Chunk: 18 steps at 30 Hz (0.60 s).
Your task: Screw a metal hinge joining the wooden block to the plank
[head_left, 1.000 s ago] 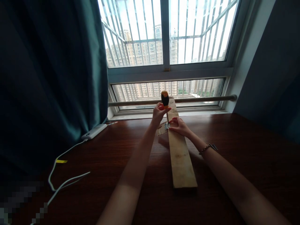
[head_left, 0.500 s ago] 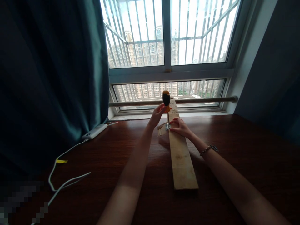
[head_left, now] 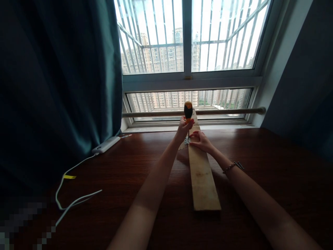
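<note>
A screwdriver [head_left: 188,110] with a black and yellow handle stands upright, and my left hand [head_left: 184,129] is closed around the lower part of its handle. Its tip points down at a small metal hinge [head_left: 187,140] with holes. The hinge sits at the left edge of a long wooden plank [head_left: 204,177]. My right hand [head_left: 201,141] rests on the plank, thumb and forefinger closed at the hinge beside the screwdriver's shaft. A smaller wooden piece [head_left: 182,147] lies left of the plank, partly hidden by my left hand.
The plank lies lengthwise on a dark brown table [head_left: 125,194]. Several screws [head_left: 238,165] lie by my right wrist. To the left are a white power bank [head_left: 106,145] and a white cable [head_left: 78,200] with a yellow tag. A rail [head_left: 229,111] crosses before the window; a curtain [head_left: 85,86] hangs left.
My left hand has shifted right and turned on the screwdriver handle, which is now more upright and slightly to the right. My right hand stays at the hinge. The view has shifted slightly.
</note>
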Each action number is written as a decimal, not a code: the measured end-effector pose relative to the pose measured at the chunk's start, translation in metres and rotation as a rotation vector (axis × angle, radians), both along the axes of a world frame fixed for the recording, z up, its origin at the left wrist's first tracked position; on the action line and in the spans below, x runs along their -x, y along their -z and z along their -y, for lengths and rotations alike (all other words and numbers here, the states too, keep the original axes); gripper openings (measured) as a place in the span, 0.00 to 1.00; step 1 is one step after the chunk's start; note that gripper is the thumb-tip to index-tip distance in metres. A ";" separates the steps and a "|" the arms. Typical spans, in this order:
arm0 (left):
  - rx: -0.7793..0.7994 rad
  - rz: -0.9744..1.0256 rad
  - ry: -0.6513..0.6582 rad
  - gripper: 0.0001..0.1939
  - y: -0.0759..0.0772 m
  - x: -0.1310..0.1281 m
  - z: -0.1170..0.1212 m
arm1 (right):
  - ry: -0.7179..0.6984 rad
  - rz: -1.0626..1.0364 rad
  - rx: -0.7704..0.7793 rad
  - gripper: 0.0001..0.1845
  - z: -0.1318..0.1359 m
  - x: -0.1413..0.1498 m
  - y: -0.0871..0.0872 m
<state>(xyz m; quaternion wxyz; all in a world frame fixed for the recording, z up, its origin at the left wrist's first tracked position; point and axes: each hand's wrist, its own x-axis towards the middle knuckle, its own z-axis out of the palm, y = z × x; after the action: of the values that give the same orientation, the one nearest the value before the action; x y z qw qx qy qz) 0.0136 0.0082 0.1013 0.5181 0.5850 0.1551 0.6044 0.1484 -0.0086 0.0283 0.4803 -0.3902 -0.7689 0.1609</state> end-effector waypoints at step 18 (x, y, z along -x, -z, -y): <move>-0.135 -0.058 -0.032 0.19 0.001 0.004 -0.001 | 0.022 0.019 -0.010 0.26 -0.002 -0.001 0.002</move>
<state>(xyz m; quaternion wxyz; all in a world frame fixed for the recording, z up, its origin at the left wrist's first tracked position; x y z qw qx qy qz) 0.0098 0.0089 0.1008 0.4630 0.6334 0.1384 0.6044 0.1493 -0.0068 0.0259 0.4767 -0.3976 -0.7699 0.1481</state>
